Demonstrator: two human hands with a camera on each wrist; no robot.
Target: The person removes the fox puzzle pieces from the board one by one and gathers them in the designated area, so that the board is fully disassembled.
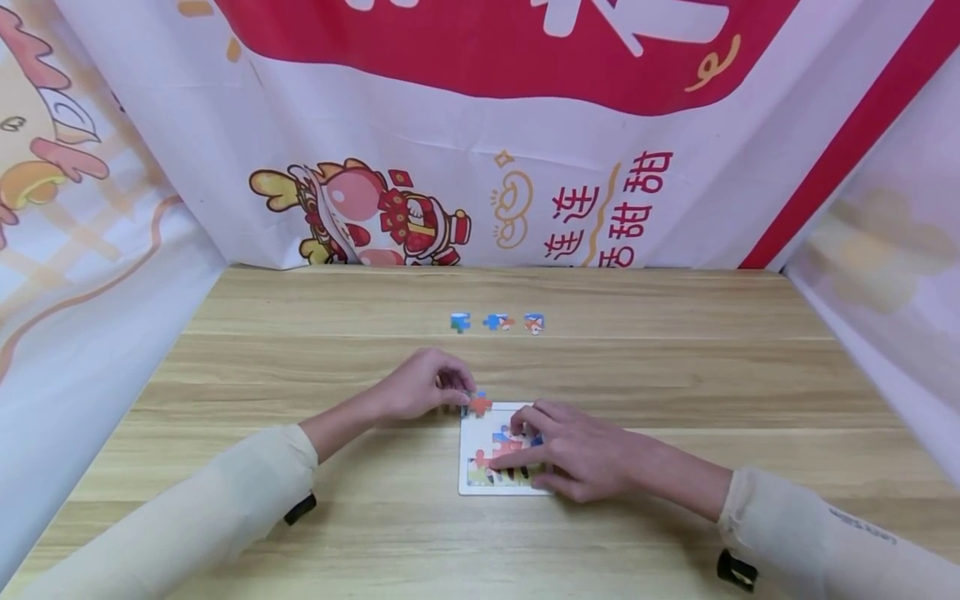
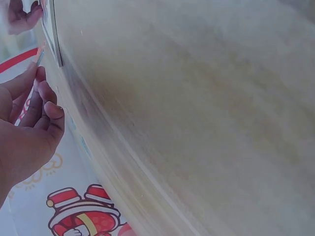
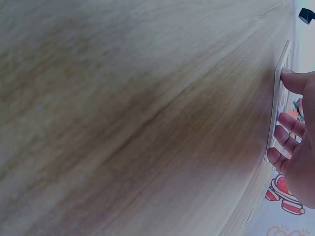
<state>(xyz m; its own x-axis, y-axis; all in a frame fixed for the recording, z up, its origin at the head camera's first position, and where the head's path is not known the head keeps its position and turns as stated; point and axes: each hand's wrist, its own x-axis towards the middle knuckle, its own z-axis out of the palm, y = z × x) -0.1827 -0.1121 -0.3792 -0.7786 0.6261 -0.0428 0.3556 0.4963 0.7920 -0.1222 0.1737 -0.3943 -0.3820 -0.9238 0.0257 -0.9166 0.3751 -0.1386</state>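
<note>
Your left hand (image 1: 423,385) pinched an orange puzzle piece (image 1: 479,404) with curled fingers, right at the far left corner of the white puzzle tray (image 1: 468,433). The tray lay flat on the wooden surface (image 1: 225,367), near you and about in the middle. Your right hand (image 1: 570,454) rested on the tray with its fingers mostly stretched out, pressing down on the colored pieces (image 1: 501,442) already inside. It held nothing.

Here is what could have gone wrong. The orange piece hung over the tray's edge, not in a hole yet. If you pushed it down while it was turned the wrong way, it could have jammed or bent a little tab. If you pushed sideways too hard, the tray could have slid toward the right, because only your right hand kept it still. Your right fingers also covered much of the picture, so you might not have seen the right gap. A bump from your left hand could have knocked loose the pieces that were already in.

Three more pieces (image 1: 497,322) sat in a row farther away on the surface, well apart from the tray. A sleeve could have swept them off when you reached.
</note>
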